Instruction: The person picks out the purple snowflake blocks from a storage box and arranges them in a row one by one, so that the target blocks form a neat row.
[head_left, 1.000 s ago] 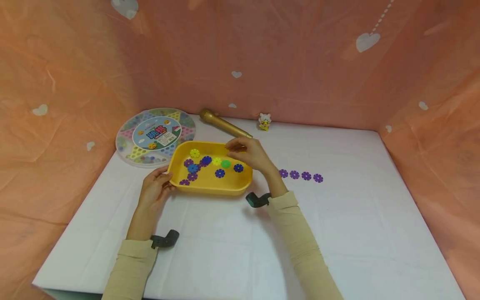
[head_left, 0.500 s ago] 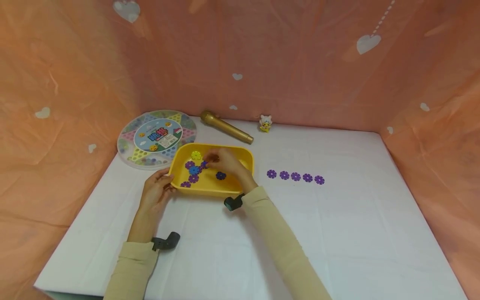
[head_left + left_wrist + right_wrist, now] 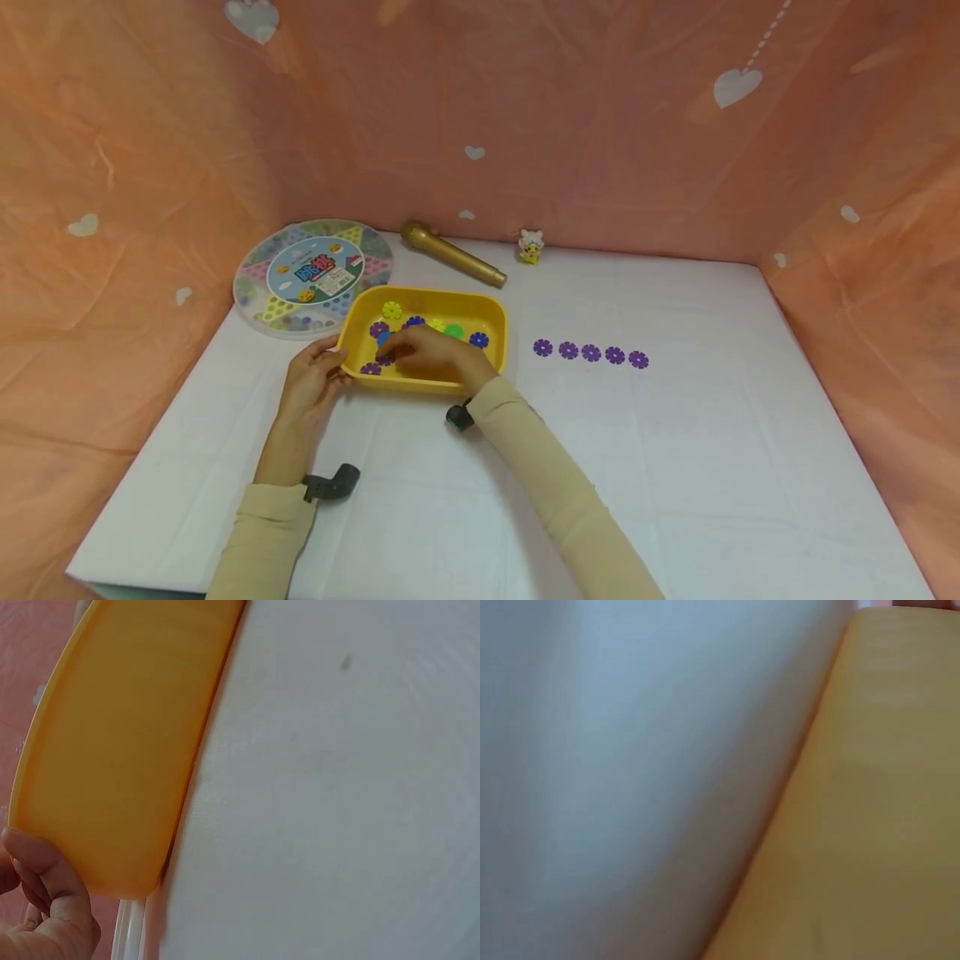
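In the head view my left hand [image 3: 309, 379] grips the left end of a yellow plastic tray [image 3: 427, 385], its thumb on the rim. The left wrist view shows that thumb and fingers around the tray's corner. My right hand [image 3: 431, 350] reaches down inside the tray, fingertips among purple and blue notched snowflake discs near the left end. A purple disc [image 3: 370, 369] lies just left of the fingertips. Whether they pinch a disc is hidden. A yellow disc [image 3: 392, 311], a green disc [image 3: 453, 332] and a dark blue disc [image 3: 478, 340] also lie in the tray.
Several purple snowflake discs [image 3: 591, 353] lie in a row on the white table [image 3: 720, 467], right of the tray. Behind the tray are a round game board [image 3: 315, 271], a gold microphone [image 3: 457, 257] and a small figurine [image 3: 530, 247]. Orange cloth surrounds the table.
My right hand has moved from the tray's right end leftward and down to the discs at the left. The left hand keeps its grip on the tray, which stays in place.
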